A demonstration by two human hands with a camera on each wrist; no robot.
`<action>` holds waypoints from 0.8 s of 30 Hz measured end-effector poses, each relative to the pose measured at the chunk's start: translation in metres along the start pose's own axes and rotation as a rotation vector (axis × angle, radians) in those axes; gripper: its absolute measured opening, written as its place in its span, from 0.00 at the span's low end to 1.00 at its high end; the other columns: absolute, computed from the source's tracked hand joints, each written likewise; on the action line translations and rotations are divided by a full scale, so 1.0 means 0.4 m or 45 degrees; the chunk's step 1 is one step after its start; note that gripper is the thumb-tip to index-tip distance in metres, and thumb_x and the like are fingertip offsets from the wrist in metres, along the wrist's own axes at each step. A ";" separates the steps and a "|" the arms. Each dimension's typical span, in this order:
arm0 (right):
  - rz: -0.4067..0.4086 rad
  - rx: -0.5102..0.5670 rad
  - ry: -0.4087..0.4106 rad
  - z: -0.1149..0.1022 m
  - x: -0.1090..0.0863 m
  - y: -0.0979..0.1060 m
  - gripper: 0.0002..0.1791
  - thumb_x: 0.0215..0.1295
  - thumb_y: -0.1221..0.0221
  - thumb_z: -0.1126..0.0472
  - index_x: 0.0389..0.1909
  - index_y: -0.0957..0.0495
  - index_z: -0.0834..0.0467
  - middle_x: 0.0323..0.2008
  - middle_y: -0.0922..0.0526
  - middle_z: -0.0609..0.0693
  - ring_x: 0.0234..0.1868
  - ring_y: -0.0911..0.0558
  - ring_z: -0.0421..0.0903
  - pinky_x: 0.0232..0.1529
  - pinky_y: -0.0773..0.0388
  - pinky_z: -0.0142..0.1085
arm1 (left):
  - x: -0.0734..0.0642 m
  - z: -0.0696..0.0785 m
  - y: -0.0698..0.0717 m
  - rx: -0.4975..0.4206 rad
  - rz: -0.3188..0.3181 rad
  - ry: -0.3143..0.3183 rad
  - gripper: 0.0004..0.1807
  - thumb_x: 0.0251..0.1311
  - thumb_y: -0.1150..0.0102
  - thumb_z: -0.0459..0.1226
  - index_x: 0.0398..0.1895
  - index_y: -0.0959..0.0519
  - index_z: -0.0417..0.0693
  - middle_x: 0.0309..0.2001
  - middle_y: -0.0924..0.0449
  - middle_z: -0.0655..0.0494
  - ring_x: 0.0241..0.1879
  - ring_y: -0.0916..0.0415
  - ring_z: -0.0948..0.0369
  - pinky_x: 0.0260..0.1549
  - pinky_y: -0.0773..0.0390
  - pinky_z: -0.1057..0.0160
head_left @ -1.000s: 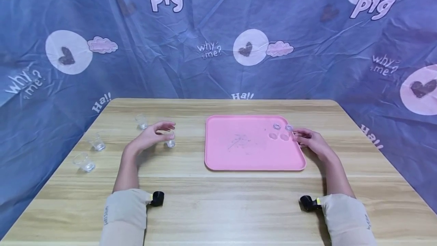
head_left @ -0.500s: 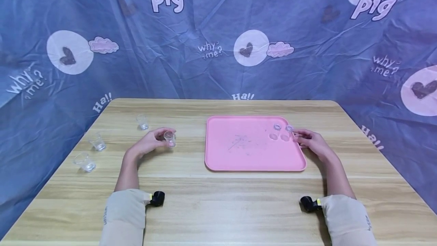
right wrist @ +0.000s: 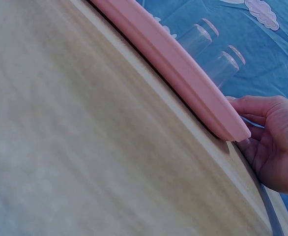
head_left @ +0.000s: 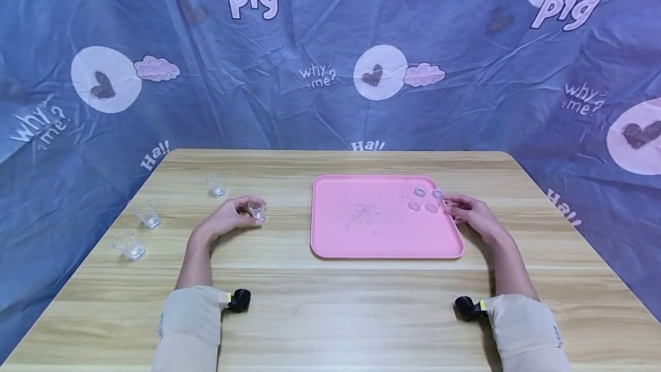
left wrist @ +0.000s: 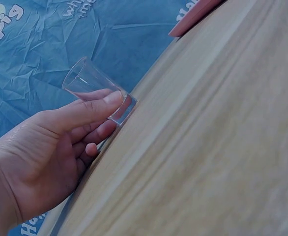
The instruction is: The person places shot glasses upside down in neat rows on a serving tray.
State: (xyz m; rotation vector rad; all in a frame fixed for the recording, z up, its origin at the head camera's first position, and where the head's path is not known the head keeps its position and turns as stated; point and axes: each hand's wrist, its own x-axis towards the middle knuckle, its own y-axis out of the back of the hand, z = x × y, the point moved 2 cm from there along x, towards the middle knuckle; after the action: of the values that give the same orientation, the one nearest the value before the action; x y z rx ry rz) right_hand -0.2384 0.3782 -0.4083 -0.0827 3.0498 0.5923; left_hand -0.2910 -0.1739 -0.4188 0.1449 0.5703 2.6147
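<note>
My left hand pinches a clear shot glass low down, between thumb and fingers. In the left wrist view this glass stands mouth up, its thick base at the tabletop; whether it touches the wood I cannot tell. Over on the right, my right hand holds the right edge of a pink tray, thumb at the rim and fingers partly hidden beside it. Two clear shot glasses sit upside down near that edge, close to the thumb.
Three more clear shot glasses stand on the left of the wooden table: a far one, a middle one and a near one. A blue printed cloth hangs behind and at both sides.
My left hand has come down from above the glass and its fingers have closed round it. The glass stays in about the same spot. The right hand and tray have not visibly moved.
</note>
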 end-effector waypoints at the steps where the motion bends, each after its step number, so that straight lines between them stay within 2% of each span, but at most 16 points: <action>1: -0.002 0.000 0.001 -0.001 -0.001 0.000 0.27 0.66 0.48 0.64 0.60 0.42 0.77 0.37 0.25 0.45 0.33 0.24 0.33 0.34 0.24 0.28 | 0.001 -0.001 0.000 0.005 0.000 0.002 0.27 0.49 0.33 0.33 0.54 0.28 0.34 0.39 0.26 0.46 0.37 0.31 0.57 0.35 0.29 0.67; 6: -0.005 0.002 0.009 -0.002 -0.002 -0.001 0.28 0.66 0.48 0.64 0.60 0.42 0.77 0.37 0.25 0.46 0.33 0.24 0.33 0.33 0.24 0.28 | 0.001 0.001 -0.001 0.026 -0.006 0.000 0.26 0.49 0.33 0.31 0.53 0.28 0.31 0.36 0.26 0.48 0.35 0.32 0.58 0.33 0.29 0.68; 16: 0.003 -0.001 0.012 0.000 -0.001 -0.001 0.27 0.66 0.48 0.63 0.59 0.41 0.77 0.36 0.25 0.45 0.32 0.24 0.33 0.33 0.24 0.28 | -0.001 0.003 -0.003 0.031 -0.022 0.016 0.26 0.49 0.34 0.30 0.53 0.28 0.30 0.40 0.25 0.47 0.37 0.32 0.58 0.35 0.30 0.68; 24: 0.008 -0.002 0.014 0.002 -0.001 -0.001 0.27 0.66 0.47 0.63 0.58 0.40 0.76 0.35 0.25 0.43 0.32 0.24 0.33 0.33 0.24 0.28 | 0.001 0.004 -0.003 0.039 -0.017 0.029 0.26 0.49 0.34 0.30 0.53 0.28 0.31 0.39 0.25 0.47 0.37 0.32 0.57 0.35 0.30 0.68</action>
State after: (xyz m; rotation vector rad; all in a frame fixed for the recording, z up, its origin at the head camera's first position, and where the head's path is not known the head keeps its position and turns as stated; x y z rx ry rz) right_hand -0.2381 0.3783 -0.4091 -0.0766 3.0613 0.5962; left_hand -0.2904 -0.1721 -0.4178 0.1206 0.6180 2.5986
